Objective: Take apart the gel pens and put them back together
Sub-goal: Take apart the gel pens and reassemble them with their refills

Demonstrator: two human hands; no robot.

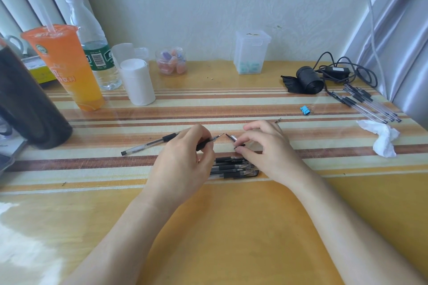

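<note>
My left hand [183, 159] pinches an uncapped gel pen [209, 141] by its black grip, tip pointing up and to the right. My right hand [264, 146] pinches a small pen part [232, 138], dark with a silver end, a short gap from the pen tip. Between and just below my hands lies a bundle of several black-capped gel pens [234, 168]. One whole pen [148, 144] lies on the table [231, 227] to the left of my left hand. Several more pens [368, 104] lie at the far right.
At the back left stand an orange drink cup [67, 65], a water bottle [92, 41], a white roll [136, 81] and a dark jug [27, 99]. Further right are a small jar [171, 60], a clear box [251, 51], a black roll [308, 80], cables [342, 69], a blue clip [305, 110] and a crumpled tissue [382, 136].
</note>
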